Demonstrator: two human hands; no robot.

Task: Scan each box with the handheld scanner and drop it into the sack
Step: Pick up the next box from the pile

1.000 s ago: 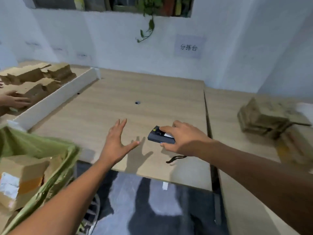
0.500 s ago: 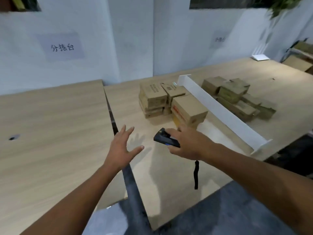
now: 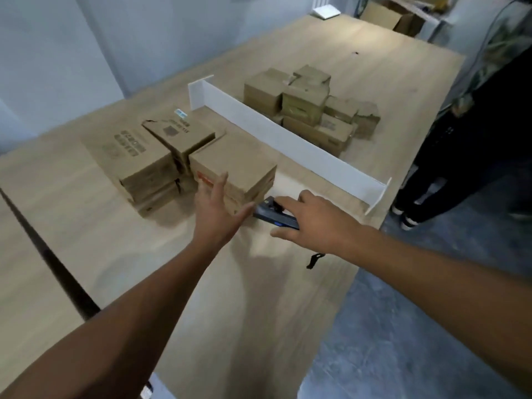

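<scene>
Since half a second ago your left hand [image 3: 216, 214] has gone forward, from above the dark gap [image 3: 51, 260] between the tabletops to the front of the nearest box [image 3: 233, 162]. Your right hand [image 3: 313, 223] has come with it to the lower right corner of the same box.

The grip of your left hand is spread: the fingers are straight and apart, the thumb is stretched to the right, and the fingertips lie over the front edge of the box in the middle of the frame. Whether they already touch the cardboard, I cannot tell.

Your right hand pinches the scanner [image 3: 273, 216], a dark flat device, with the index finger laid along its top and the thumb at its side. Its front end points to the left, just beside the left thumb and the box corner. A black strap [image 3: 313, 259] hangs under the right wrist.

The nearest box lies on top of another one and touches a stack of boxes [image 3: 138, 159] to its left, all on the light wooden tabletop [image 3: 115, 240]. Behind them a white divider [image 3: 288, 139] runs from the upper middle to the right side, and beyond it stands a second pile of boxes [image 3: 308, 108]. At the right edge of the frame stands a person [image 3: 475, 145] in dark clothes.
</scene>
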